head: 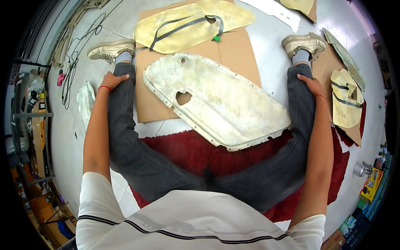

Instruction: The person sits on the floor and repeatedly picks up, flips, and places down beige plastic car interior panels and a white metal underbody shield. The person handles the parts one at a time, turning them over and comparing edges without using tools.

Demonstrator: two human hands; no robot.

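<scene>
My left hand [113,80] rests on my left lower trouser leg [122,97], thumb spread over the cloth and fingers mostly hidden along its outer side. On the other shin lies my right hand [312,85], posed much the same, against the right trouser leg [298,93]. Neither hand holds a tool or part. Between my legs lies a worn, pale moulded panel [228,103] with a ragged cut-out, a small round hole and holes along its flanged rim. It overlaps a cardboard sheet [156,109] and a dark red rug [181,150]; its right end is beside my right leg.
Ahead lies a yellowish sheet [178,31] with black strips and a green tab. A smaller yellowish piece [347,100] is at right, near a spray gun [362,169]. Cables [73,62] and a pale piece [86,100] lie left, beside a loaded metal shelf [32,115].
</scene>
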